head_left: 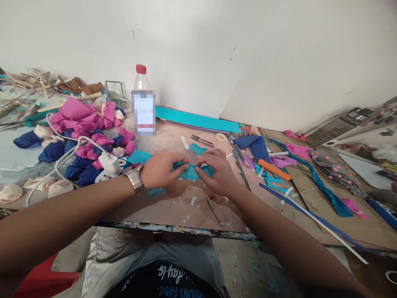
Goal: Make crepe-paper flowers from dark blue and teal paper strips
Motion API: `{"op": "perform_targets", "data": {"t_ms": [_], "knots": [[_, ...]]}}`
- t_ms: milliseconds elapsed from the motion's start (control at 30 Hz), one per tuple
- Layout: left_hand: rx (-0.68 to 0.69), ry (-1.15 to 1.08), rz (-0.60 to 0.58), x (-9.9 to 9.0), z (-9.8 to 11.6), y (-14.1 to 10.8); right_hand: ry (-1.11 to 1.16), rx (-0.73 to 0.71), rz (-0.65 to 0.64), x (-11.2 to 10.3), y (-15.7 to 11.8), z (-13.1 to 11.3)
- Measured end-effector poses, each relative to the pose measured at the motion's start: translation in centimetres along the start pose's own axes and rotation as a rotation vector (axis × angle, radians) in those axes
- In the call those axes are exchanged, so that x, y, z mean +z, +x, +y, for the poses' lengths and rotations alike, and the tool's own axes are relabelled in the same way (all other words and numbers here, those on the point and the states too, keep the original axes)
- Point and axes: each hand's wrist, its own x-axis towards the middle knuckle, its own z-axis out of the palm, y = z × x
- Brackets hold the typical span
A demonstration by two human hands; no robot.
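Pinching a thin, softly creased turquoise strip [190,174], left hand [161,169] and right hand [218,173] nearly meet.

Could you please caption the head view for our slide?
Left hand and right hand pinch turquoise material at a cluttered worktable.

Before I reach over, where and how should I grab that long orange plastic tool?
Take the long orange plastic tool by its thick middle, probably from above: it lies slantwise, broad end pointing near and right, so your right hand could close across its long sides after letting go of the turquoise cloth. Keep off the thin far-left end; it may be sharp.
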Motion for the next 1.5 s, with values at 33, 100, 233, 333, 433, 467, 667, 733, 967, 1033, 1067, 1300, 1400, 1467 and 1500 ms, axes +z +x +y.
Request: {"op": "perform_targets", "data": {"t_ms": [33, 100, 233, 333, 433, 467, 667, 733, 967, 1033, 1067, 1300, 1400, 1467, 1500], "knots": [[0.004, -0.011, -0.006, 0.0, 0.04, 0.0, -0.002, -0.005, 0.002, 0.0, 0.03, -0.08], [-0.003, -0.023, -0.018, -0.09, 0.17, 0.02, -0.005, -0.011, 0.009, 0.01, 0.07, -0.18], [-0.034, -0.037, -0.058, -0.43, 0.37, 0.2, -0.023, -0.045, 0.037, 0.03, 0.09, -0.14], [-0.03, -0.096, -0.087, -0.54, 0.27, 0.35, -0.029, -0.059, 0.048, 0.03, 0.12, -0.11], [-0.026, -0.146, -0.12, -0.47, 0.04, 0.44, -0.041, -0.059, 0.049, -0.04, 0.18, -0.2], [-0.024, -0.152, -0.128, -0.44, -0.02, 0.47, -0.046, -0.065, 0.049, -0.08, 0.21, -0.24], [-0.066, -0.222, -0.165, -0.42, -0.18, 0.64, -0.058, -0.12, 0.049, -0.23, 0.18, -0.36], [-0.074, -0.235, -0.177, -0.45, -0.16, 0.66, -0.064, -0.107, 0.036, -0.25, 0.15, -0.36], [-0.051, -0.268, -0.155, -0.25, 0.01, 0.6, -0.073, -0.106, 0.023, -0.32, 0.07, -0.23], [-0.051, -0.265, -0.137, -0.15, -0.06, 0.61, -0.084, -0.113, 0.023, -0.31, 0.02, -0.15], [-0.049, -0.267, -0.129, -0.11, -0.1, 0.61, -0.09, -0.118, 0.025, -0.31, 0.0, -0.13], [-0.014, -0.234, -0.104, -0.13, -0.09, 0.44, -0.096, -0.124, 0.042, -0.38, 0.12, -0.38], [0.01, -0.224, -0.091, -0.13, 0.02, 0.33, -0.096, -0.11, 0.037, -0.37, 0.19, -0.6], [0.028, -0.201, -0.071, -0.13, 0.09, 0.23, -0.094, -0.1, 0.036, -0.33, 0.21, -0.7], [0.037, -0.183, -0.06, -0.12, 0.11, 0.18, -0.092, -0.096, 0.035, -0.3, 0.2, -0.73]]}}
